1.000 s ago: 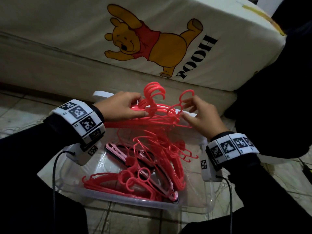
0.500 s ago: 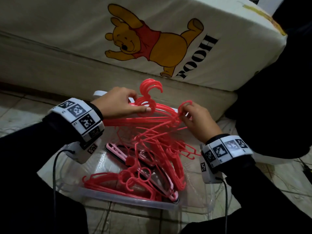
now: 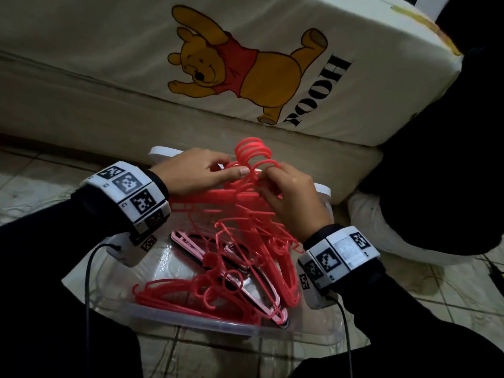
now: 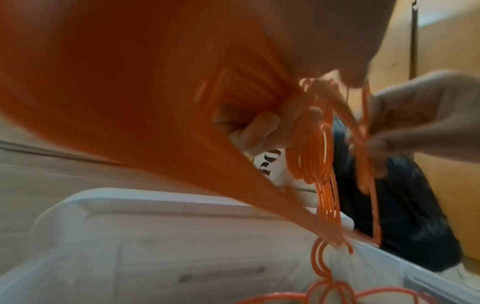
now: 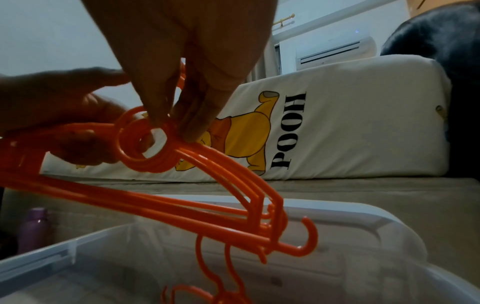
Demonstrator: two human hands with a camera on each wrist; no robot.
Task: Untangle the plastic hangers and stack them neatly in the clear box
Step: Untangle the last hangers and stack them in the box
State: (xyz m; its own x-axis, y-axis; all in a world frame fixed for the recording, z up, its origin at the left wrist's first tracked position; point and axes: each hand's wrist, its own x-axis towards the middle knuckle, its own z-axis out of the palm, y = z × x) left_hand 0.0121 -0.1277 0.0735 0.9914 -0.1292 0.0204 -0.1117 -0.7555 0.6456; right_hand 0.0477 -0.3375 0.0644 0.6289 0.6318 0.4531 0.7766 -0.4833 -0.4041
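A bunch of red plastic hangers [image 3: 245, 192] is held up over the clear box [image 3: 191, 327], hooks pointing away from me. My left hand [image 3: 196, 173] grips the bunch at its neck, thumb pressed along the top bars. My right hand [image 3: 289, 192] pinches the ring part [image 5: 145, 144] of the hangers from the right. In the left wrist view the hooks [image 4: 319, 156] hang blurred between both hands. More red hangers [image 3: 196, 293] and a few pink ones [image 3: 191, 246] lie loosely in the box below.
A white mattress with a bear print [image 3: 240, 69] lies just behind the box. A dark-clothed leg [image 3: 436, 159] is at the right. Tiled floor [image 3: 32, 186] surrounds the box. A purple bottle [image 5: 33, 228] stands beyond the box's left end.
My right hand has moved left from the hangers' right end to the necks, close to my left hand. The bunch has closed up and its hooks have drawn together.
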